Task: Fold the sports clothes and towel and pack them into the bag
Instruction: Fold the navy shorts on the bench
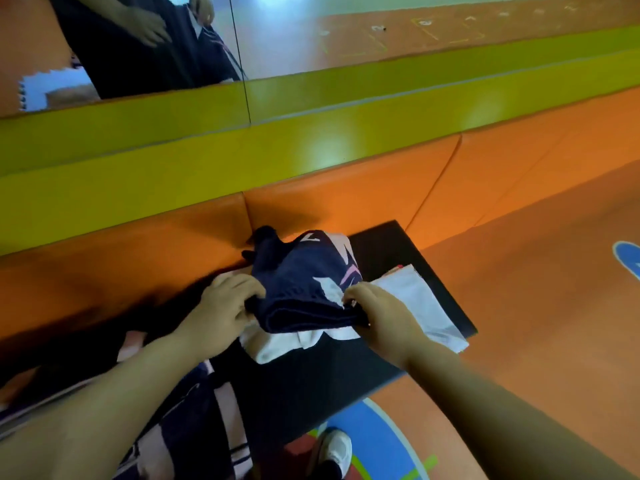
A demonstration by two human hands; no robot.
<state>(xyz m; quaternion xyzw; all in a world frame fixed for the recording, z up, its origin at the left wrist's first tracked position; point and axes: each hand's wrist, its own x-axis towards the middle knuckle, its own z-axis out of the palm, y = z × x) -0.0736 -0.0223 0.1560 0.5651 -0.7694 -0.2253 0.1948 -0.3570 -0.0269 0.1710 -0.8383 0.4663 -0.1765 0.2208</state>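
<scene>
Two bare forearms, the left (104,410) and the right (502,410), reach in from the bottom edge toward a black slab (381,251) that lies flat and tilted across the middle of the view.

On the slab's left part, a folded navy garment (301,289) with pink and white markings is held at both ends. The left hand (221,317) grips its left end, fingers curled over the fold. The right hand (377,317) pinches its right end between thumb and fingertips, close to a white patch on the fabric. The garment's far part rises in a loose hump, and its near edge is a thick doubled fold.

Under the garment, toward the slab's near side, lies a white cloth (277,351), rumpled, with an edge sticking out below the fold. Another stretch of white cloth (426,306) lies flat on the slab's right part, running to its right edge; whether the two are one piece cannot be told.

Left of the slab and closer in, under the left forearm, a second navy and pink garment (194,427) lies spread and partly hidden.

Beyond the slab runs an orange padded bench (138,254), then a yellow-green band (207,161), then a mirror (311,46) that shows the person's hands on dark fabric.

By the slab's near corner, a white shoe (337,448) stands on the orange floor (554,306), on a blue marking (374,431).
</scene>
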